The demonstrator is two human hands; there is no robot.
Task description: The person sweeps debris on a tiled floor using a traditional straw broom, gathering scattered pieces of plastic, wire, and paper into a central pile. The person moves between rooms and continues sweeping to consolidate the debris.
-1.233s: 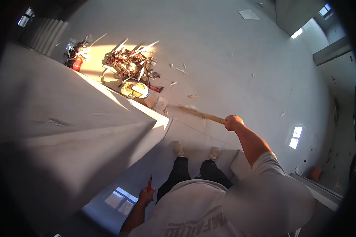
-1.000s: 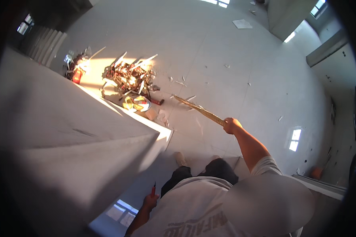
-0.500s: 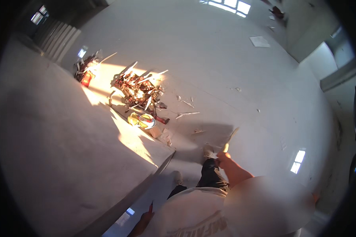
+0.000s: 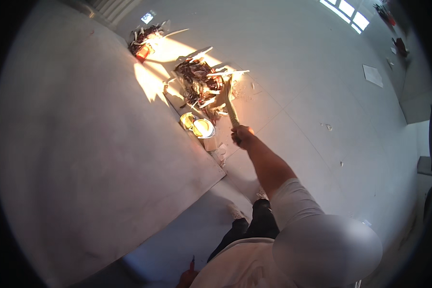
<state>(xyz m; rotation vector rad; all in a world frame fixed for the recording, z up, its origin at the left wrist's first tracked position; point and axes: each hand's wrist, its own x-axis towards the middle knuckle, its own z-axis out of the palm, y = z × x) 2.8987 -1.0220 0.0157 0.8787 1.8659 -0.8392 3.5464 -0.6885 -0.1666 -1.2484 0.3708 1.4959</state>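
Note:
My right arm reaches forward over the floor, and my right hand [image 4: 243, 136] is closed around one end of a long, pale, brush-like tool [image 4: 231, 108]. The tool's far end touches the right side of a pile of scraps [image 4: 197, 81], made of pale strips and dark bits, partly in bright sunlight. Low at the bottom edge, my left hand [image 4: 188, 278] is closed on a thin red thing with a dark tip [image 4: 192, 263], too small to name. Beside the pile stand two round yellow-and-white containers [image 4: 203, 128] and a small brown box [image 4: 210, 143].
A big grey wall or panel [image 4: 105, 153] fills the left side, its corner near my feet. Farther back lies a second scrap heap [image 4: 146, 38] with a red item. A white sheet [image 4: 372, 76] and small crumbs [image 4: 328, 127] lie on the floor at right.
My right hand has swung forward and left with the tool, from beside my legs to the pile. Loose scraps in front of the pile are gone from their spots. The view has shifted.

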